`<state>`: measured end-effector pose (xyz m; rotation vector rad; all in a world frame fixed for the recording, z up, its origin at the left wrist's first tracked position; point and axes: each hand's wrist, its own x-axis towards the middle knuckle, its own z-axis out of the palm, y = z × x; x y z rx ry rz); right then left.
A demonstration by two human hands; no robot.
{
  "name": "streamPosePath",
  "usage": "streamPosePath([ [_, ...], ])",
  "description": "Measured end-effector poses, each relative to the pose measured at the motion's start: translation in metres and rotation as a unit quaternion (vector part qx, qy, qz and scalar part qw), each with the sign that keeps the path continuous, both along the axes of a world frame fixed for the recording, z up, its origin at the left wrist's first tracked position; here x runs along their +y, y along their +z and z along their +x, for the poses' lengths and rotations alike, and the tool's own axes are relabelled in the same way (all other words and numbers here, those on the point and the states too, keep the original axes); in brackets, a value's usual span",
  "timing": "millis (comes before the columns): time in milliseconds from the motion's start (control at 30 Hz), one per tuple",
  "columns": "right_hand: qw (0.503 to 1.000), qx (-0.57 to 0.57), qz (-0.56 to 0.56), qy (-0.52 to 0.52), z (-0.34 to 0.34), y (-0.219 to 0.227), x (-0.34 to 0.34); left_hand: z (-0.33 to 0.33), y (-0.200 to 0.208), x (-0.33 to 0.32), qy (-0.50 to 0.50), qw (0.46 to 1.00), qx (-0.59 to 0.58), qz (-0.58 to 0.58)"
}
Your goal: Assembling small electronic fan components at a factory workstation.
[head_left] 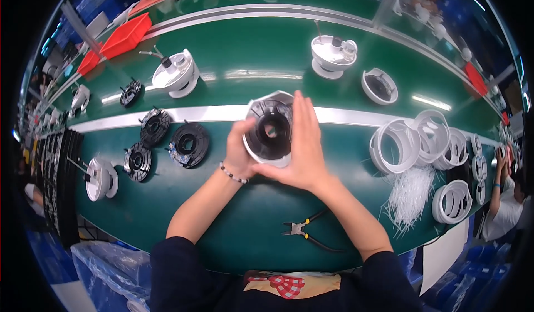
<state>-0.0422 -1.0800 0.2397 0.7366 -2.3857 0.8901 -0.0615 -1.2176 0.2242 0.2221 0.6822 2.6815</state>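
Note:
Between my two hands, above the bench's middle, is a white round plastic housing [285, 97] with a black ring-shaped insert [272, 129] inside and a hole at its centre. My left hand [240, 150] is wrapped round the housing's left side, thumb at the rim. Along the right side my right hand [306, 145] presses with long straight fingers, its thumb under the lower edge. Some of the housing is hidden behind my hands. Diagonal cutting pliers [298, 228] with black-and-yellow handles lie on the green bench, below my right hand, jaws apart.
Several black ring parts with circuit boards [189, 144] lie left. White bowl-shaped units on stands [176, 75] and a white shell [380, 86] sit farther back. At right are white rings [395, 146] and a bundle of clear strips [410, 198]. An orange bin [127, 35] stands far left.

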Motion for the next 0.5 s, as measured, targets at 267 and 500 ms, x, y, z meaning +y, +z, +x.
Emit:
streamPosePath([
  [267,0.972,-0.138,0.190,0.013,0.082,0.016,0.053,-0.121,-0.005,0.003,0.051,0.986,-0.104,-0.122],
  [500,0.967,0.013,0.143,-0.211,0.087,0.016,0.111,-0.162,-0.018,-0.062,0.126,0.872,-0.025,-0.472],
])
